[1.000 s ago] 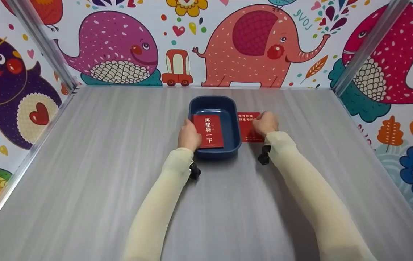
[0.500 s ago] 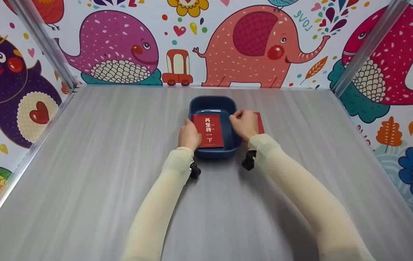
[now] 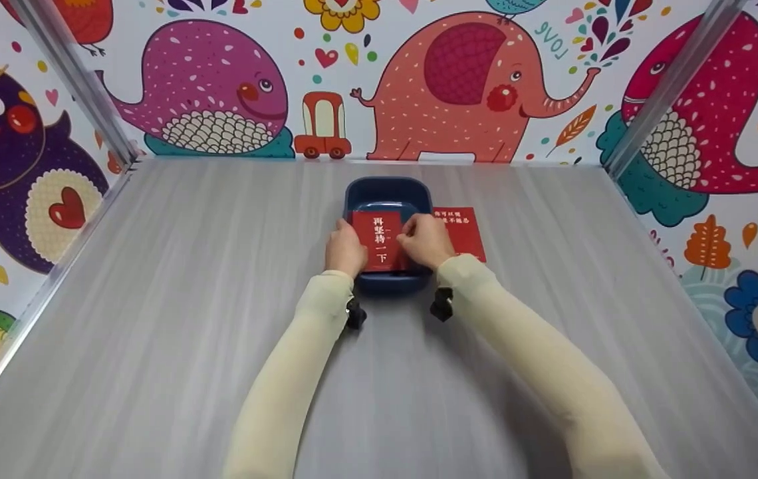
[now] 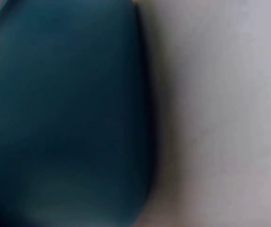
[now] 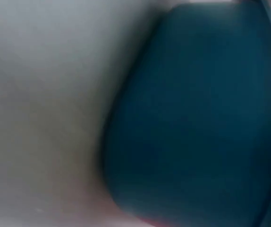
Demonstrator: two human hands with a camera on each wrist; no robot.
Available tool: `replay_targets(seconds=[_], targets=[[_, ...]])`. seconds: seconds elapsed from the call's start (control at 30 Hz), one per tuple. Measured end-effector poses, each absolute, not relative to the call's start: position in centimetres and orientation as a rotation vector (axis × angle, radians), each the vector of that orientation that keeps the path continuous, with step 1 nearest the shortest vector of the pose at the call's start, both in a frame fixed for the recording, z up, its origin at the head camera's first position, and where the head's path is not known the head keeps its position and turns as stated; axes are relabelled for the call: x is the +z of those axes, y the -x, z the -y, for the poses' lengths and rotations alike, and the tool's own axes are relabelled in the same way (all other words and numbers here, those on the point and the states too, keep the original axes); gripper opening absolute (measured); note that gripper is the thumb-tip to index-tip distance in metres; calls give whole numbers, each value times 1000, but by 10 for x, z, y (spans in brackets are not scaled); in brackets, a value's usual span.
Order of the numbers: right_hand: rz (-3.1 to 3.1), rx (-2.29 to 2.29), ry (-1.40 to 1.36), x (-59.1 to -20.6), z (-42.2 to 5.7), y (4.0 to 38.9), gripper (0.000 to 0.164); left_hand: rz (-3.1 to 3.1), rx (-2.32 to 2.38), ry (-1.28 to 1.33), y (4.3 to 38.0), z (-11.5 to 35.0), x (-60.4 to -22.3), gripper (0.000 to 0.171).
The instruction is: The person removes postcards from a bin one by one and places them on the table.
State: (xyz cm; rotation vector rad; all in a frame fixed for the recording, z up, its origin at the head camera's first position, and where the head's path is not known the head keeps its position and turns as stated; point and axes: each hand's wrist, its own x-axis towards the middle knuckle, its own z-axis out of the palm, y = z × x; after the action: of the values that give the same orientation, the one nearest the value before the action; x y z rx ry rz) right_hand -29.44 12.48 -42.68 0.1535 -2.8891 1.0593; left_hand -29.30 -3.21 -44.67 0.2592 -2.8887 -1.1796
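Observation:
A red card [image 3: 376, 233] with a column of white characters lies over the dark blue tray [image 3: 389, 191] in the head view. My left hand [image 3: 344, 249] holds this card by its left edge, beside the tray's left rim. At the card's right edge, my right hand [image 3: 427, 241] pinches with thumb and index finger, its wrist passing across the tray's right rim. Another red card [image 3: 469, 234], printed with white lines of characters, lies right of the tray, partly hidden behind my right hand. Both wrist views are mostly filled by the blurred tray wall [image 4: 69, 104].
The grey wood-grain table [image 3: 219, 219] runs back to a wall [image 3: 326, 40] printed with cartoon animals. Metal posts [image 3: 658, 100] stand at the back corners. Small black devices [image 3: 442, 305] sit at both wrists.
My right hand has moved left from the card on the table to the right edge of the card over the tray. The right-hand card shows more now. My left hand stays put.

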Motion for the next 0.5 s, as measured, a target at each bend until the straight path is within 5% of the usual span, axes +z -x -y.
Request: replay_targets(seconds=[0.5], targets=[[3056, 974, -106, -433, -115, 295, 19, 2897, -1200, -287, 295, 32, -447, 58]])
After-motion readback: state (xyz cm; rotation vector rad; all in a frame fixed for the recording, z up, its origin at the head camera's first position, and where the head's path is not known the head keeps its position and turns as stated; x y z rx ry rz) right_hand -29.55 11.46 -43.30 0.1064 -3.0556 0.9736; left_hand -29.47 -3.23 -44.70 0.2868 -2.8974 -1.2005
